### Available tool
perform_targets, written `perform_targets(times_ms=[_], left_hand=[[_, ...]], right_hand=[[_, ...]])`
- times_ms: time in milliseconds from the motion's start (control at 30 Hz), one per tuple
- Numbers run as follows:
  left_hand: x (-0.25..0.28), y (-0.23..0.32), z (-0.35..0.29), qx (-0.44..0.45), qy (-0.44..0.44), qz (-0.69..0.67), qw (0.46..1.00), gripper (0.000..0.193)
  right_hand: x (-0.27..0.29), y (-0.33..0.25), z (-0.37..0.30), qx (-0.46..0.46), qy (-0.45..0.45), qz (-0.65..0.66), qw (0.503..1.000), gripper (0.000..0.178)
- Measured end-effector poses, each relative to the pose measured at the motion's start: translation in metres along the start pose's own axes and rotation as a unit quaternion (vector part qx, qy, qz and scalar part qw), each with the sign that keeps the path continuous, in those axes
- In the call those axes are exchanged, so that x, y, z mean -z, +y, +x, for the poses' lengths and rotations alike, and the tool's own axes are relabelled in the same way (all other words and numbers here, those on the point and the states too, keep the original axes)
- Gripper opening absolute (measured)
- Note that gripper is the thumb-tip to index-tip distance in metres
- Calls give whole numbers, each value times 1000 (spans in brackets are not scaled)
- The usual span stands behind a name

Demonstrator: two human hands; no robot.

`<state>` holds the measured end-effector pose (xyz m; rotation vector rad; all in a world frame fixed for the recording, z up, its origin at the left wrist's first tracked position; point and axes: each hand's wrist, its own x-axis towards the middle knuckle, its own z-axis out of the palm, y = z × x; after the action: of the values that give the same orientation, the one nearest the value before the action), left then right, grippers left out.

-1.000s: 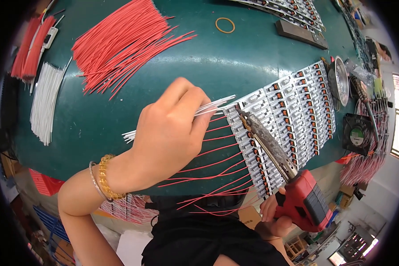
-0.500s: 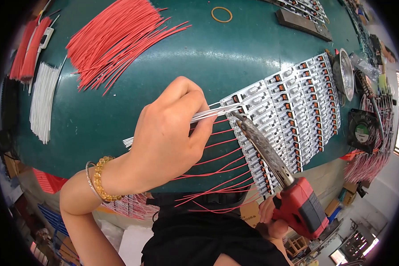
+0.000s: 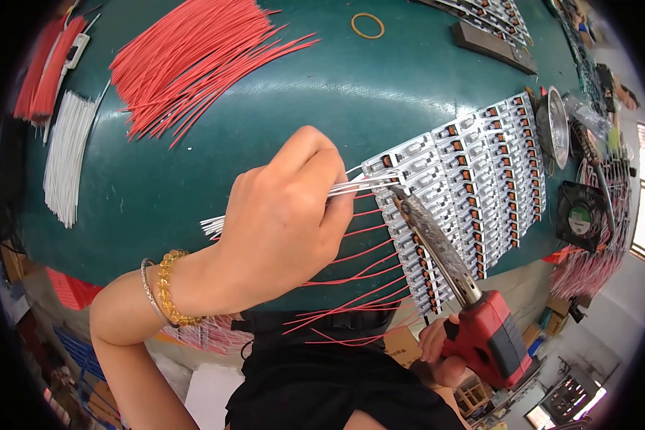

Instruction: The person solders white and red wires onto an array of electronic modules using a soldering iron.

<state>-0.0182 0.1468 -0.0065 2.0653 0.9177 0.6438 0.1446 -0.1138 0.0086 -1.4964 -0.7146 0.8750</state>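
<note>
A small bundle of white wires (image 3: 211,226) is pinched in my left hand (image 3: 287,211), their ends fanned toward the upper left part of the board panel. My right hand (image 3: 437,351) grips a red and black soldering iron (image 3: 491,337). Its dark, crusted tip meets or nearly meets the panel beside the wire ends; contact is too small to tell. The panel of small circuit boards (image 3: 459,186) lies on the green table, with rows of clear and orange-brown parts. Several red wires (image 3: 365,254) run from its left edge, partly hidden behind my left hand.
Loose red wires (image 3: 190,61) lie in a big pile at the far left, with white wires (image 3: 68,158) nearer the left edge. A metal bar (image 3: 491,46) rests at the back right. A metal bowl (image 3: 554,127) and a black fan (image 3: 579,215) stand right of the panel.
My left hand has shifted slightly right with the white wires. The iron's tip has moved a little right and down along the panel. The whole view has shifted slightly.
</note>
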Motion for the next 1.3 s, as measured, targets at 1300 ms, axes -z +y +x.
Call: perform_targets(times_ms=[1300], left_hand=[[-6, 3, -7, -25, -4, 1, 1000, 10]], right_hand=[[12, 13, -12, -43, -36, -67, 996, 83]])
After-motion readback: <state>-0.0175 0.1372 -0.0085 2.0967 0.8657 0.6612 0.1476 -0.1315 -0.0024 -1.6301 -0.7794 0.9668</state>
